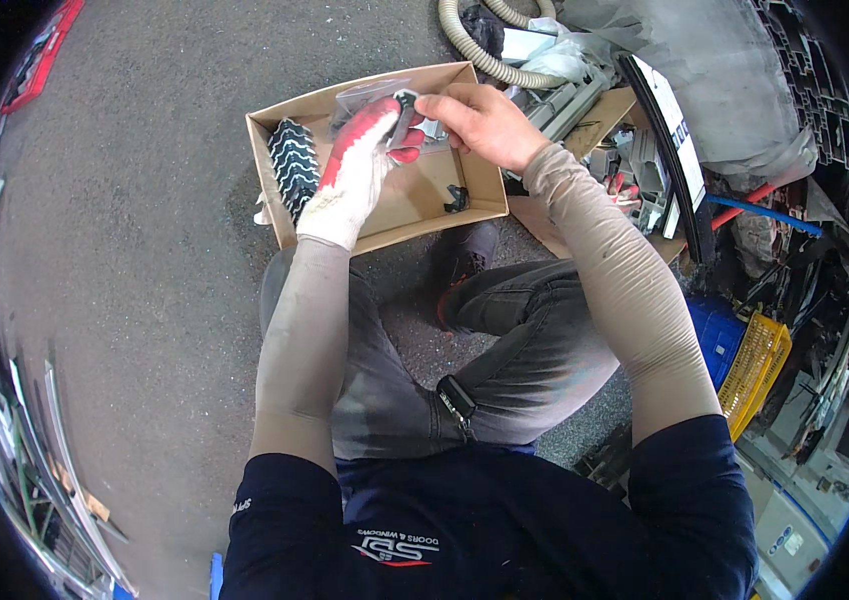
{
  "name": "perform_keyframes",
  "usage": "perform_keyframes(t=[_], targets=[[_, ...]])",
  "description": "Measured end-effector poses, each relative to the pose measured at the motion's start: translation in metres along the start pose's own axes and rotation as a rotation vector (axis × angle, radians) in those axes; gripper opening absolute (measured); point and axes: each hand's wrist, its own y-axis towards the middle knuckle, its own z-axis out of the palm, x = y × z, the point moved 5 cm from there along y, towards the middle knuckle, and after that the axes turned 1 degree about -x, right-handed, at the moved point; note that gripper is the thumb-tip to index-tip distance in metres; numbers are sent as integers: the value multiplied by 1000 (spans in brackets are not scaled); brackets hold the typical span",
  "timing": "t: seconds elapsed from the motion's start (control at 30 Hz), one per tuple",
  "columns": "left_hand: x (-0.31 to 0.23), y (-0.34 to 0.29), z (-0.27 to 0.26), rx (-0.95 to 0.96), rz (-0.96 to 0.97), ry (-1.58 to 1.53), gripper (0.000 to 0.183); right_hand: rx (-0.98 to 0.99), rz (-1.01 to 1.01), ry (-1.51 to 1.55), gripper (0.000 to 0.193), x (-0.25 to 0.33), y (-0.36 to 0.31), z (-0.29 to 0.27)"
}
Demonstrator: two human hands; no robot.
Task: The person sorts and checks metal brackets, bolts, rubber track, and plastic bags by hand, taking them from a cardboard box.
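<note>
Over an open cardboard box (423, 190), my left hand (350, 170) in a white and red glove holds a small grey piece with a black end (405, 105). The bare fingers of my right hand (493, 122) are closed at the top of that piece; its exact kind is too small to tell. Along the box's left side stands a neat row of black and silver zigzag-edged parts (294, 165). A clear plastic bag (353, 98) lies at the back of the box, partly hidden by my left hand. One small black part (457, 198) rests in the near right corner.
Beyond the box curls a ribbed beige hose (465, 40). To the right are heaped metal profiles (570, 108), a long black-edged panel (675, 150), and a yellow crate (755, 372). Long metal strips (75, 470) lie at the far left, below a red object (43, 70).
</note>
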Motion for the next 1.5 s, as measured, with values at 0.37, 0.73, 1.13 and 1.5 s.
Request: perform_keyframes(t=[0.37,0.73,1.13,1.5], targets=[[-41,-17,-13,-116,289,467,31,-384,-637,-373,34,39,-9,18],[-96,-74,-82,-824,628,213,55,26,-252,-278,26,-66,33,234],[-88,-67,-71,-762,557,162,48,-643,842,694,47,-111,63,336],[-82,-63,-72,-730,537,125,46,-471,992,1494,35,-101,77,370]])
